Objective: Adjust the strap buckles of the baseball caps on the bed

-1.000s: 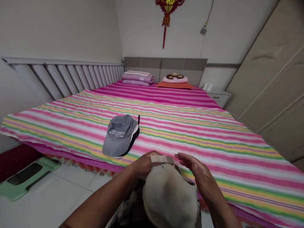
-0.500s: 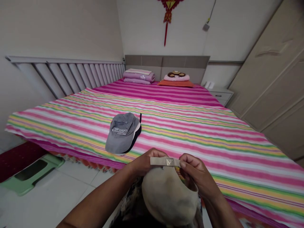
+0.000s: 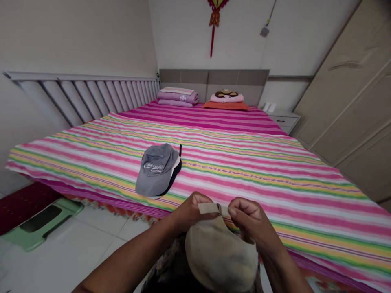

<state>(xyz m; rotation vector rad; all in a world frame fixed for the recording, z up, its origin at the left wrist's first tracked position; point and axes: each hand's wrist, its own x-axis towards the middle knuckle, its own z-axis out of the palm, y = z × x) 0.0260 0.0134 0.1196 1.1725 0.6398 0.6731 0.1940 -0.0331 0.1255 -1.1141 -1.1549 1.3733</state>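
Observation:
A beige baseball cap [image 3: 221, 254] hangs in front of me with its back strap uppermost. Its strap [image 3: 209, 208] runs between my two hands, with a metal buckle near the middle. My left hand [image 3: 193, 209] is closed on the strap's left part, fingers curled behind it. Thumb and fingers of my right hand [image 3: 249, 215] pinch the strap's right end. A grey cap [image 3: 157, 167] with white lettering lies on the bed beyond my left hand, over other caps of which only a white edge and a black brim [image 3: 173, 179] show.
The bed [image 3: 244, 162] has a striped sheet. Folded purple bedding [image 3: 177, 97] and an orange pillow [image 3: 226, 106] lie by the headboard [image 3: 189, 77]. A green stool [image 3: 45, 228] stands on the floor at left; a nightstand [image 3: 284, 121] is at far right.
The strap has turned, so the buckle now shows edge-on instead of its flat face. The beige cap has shifted slightly right. Both hands keep their hold; the grey cap stays put.

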